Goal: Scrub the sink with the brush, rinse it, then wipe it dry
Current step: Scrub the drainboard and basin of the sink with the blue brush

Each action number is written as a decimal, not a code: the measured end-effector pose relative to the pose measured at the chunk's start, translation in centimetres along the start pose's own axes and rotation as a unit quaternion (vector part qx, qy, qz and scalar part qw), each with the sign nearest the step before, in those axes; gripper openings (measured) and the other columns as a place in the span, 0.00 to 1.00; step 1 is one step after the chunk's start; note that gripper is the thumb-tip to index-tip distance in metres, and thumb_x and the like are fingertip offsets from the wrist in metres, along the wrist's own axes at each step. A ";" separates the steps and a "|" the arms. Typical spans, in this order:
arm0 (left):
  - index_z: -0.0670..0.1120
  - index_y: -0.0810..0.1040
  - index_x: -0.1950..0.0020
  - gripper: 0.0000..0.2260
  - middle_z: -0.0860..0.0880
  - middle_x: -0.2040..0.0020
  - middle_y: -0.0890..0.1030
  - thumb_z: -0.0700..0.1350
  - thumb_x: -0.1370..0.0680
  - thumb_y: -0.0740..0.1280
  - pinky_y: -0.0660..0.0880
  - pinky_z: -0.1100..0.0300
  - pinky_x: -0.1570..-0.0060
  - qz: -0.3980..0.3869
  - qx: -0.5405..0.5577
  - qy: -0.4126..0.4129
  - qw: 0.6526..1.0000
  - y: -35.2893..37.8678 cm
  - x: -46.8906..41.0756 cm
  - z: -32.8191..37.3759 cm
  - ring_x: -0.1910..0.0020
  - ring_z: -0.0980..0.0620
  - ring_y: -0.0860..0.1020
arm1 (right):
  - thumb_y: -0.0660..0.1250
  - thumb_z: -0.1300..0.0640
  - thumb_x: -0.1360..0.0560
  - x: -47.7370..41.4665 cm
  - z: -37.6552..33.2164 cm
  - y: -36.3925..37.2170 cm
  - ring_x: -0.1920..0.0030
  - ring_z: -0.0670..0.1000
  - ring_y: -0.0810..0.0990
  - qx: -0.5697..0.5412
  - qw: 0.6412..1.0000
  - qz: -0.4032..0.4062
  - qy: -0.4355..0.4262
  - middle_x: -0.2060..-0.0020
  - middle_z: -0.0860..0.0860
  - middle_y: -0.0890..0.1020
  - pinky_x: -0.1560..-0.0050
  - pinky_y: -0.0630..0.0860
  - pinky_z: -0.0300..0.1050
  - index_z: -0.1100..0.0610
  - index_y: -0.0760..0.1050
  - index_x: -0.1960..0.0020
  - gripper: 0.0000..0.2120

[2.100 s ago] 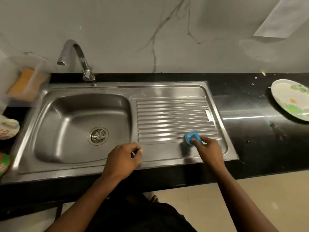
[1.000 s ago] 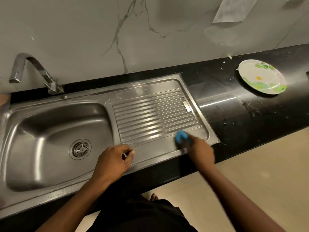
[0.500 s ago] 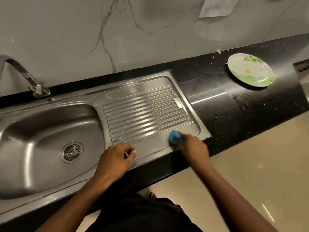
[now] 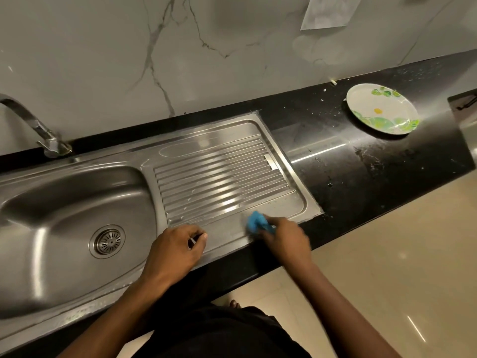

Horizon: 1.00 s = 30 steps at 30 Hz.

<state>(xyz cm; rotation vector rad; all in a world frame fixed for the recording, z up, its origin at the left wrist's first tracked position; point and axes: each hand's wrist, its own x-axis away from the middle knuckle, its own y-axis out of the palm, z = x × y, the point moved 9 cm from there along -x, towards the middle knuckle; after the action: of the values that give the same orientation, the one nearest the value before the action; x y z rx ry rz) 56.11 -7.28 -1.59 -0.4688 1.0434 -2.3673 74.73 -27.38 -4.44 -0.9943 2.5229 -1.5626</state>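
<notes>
Black counter [image 4: 361, 177], glossy, with steel sink [image 4: 227, 236] set into it. Plate [image 4: 382, 109] lies flat well right of sink, near the back wall. White specks and a smear [image 4: 369, 158] between sink and plate. Tap [image 4: 33, 125] stands behind sink's bowl. On sink's front right part: blue brush [image 4: 255, 223], gripped by right hand [image 4: 286, 241]. Left hand [image 4: 173, 251], fingers curled, rests on sink's front rim.
</notes>
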 end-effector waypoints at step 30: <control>0.58 0.84 0.53 0.04 0.63 0.60 0.82 0.53 0.20 0.70 0.80 0.58 0.62 0.031 0.010 -0.027 0.999 2.2 1.3 0.4 0.61 0.63 0.80 | 0.66 0.50 0.17 -10.5 5.3 -8.1 0.54 0.52 0.85 0.126 0.987 0.094 -0.033 0.46 0.54 0.85 0.53 0.83 0.50 0.47 0.72 0.26 0.20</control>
<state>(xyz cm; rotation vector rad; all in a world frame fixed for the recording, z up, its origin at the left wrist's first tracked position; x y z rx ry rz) 55.94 -9.57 -2.84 -0.4832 0.9943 -2.2971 88.93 -28.64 -3.73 -0.7416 2.2283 -1.7068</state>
